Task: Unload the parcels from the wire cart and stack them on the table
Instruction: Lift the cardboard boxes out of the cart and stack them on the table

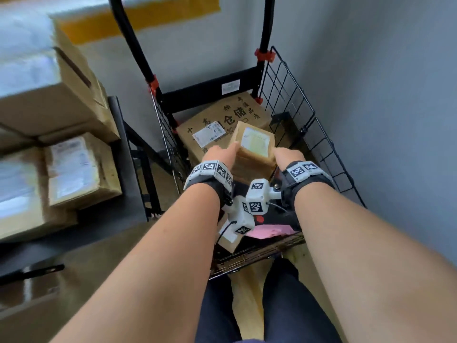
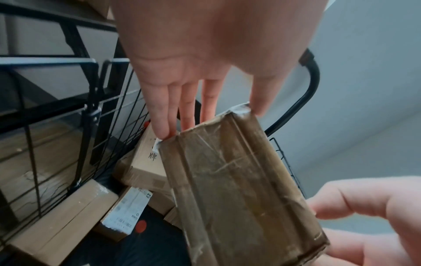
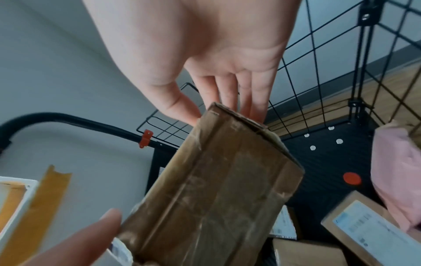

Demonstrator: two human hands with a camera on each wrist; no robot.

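Note:
A small brown taped parcel with a white label on top hangs above the black wire cart, held between both hands. My left hand grips its left end, and my right hand grips its right end. In the left wrist view the left hand straddles the parcel with thumb and fingers at its far corners. The right wrist view shows the right hand holding the parcel the same way. A large printed carton lies in the cart beneath it.
The dark table at the left carries stacked cardboard boxes. A pink soft package and several labelled parcels lie on the cart floor. The cart's handle rises at the back, with a grey wall to the right.

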